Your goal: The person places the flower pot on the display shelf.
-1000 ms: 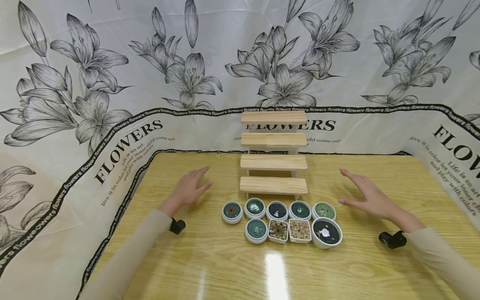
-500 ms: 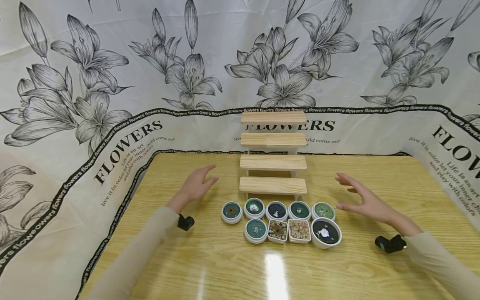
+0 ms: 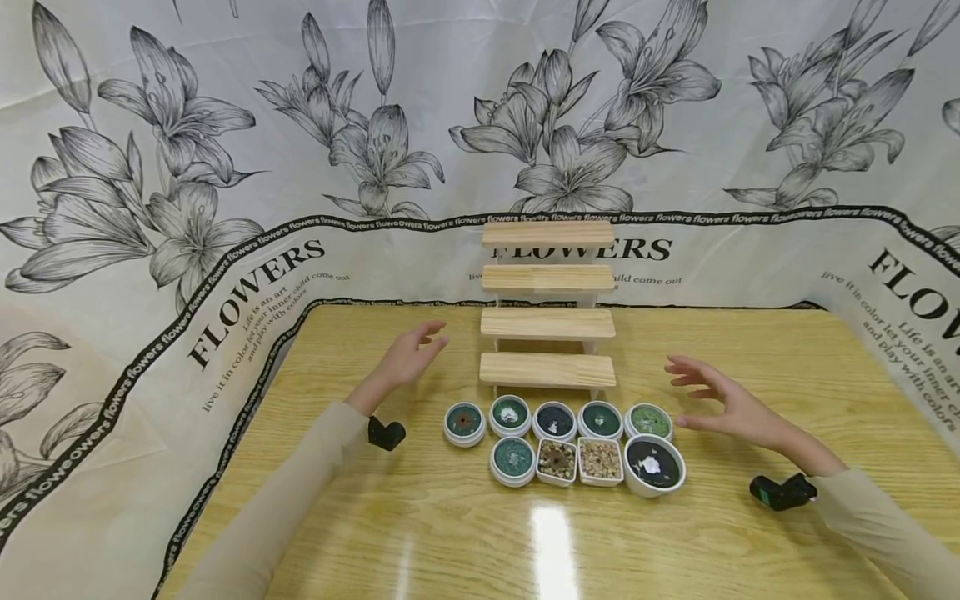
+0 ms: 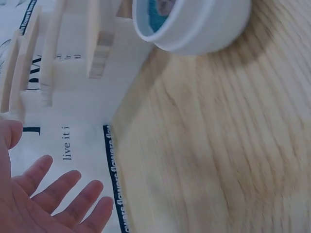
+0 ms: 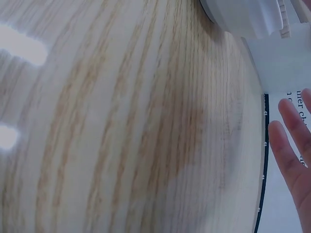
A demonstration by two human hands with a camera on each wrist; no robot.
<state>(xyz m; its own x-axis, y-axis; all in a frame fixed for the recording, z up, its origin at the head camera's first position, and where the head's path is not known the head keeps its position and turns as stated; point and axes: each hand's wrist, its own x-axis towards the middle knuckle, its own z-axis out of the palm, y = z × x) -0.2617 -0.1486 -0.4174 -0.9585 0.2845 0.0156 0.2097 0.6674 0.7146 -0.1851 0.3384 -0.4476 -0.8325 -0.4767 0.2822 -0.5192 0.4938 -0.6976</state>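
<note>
My left hand (image 3: 405,360) hovers over the table left of a stepped wooden rack (image 3: 547,368), fingers loosely extended and holding nothing. In the left wrist view its spread fingers (image 4: 62,190) show beside the rack's shelf ends. My right hand (image 3: 731,406), also holding nothing, is held right of the pots with thumb and fingers apart. Nearest to it are a pot with a green speckled top (image 3: 649,422) and a larger round white pot with a dark filling (image 3: 655,467). The leftmost small round pot (image 3: 464,423) sits nearest my left hand.
Several small white pots stand in two rows before the rack, among them a square pot of pebbles (image 3: 600,461) and a teal-topped round one (image 3: 513,461). Behind the wooden table (image 3: 420,525) hangs a flower-printed cloth (image 3: 405,250). Each wrist wears a black camera.
My left hand has moved right and slightly away from me, closer to the rack. My right hand has shifted slightly left, its fingers a little more bent. The pots and rack have stayed put.
</note>
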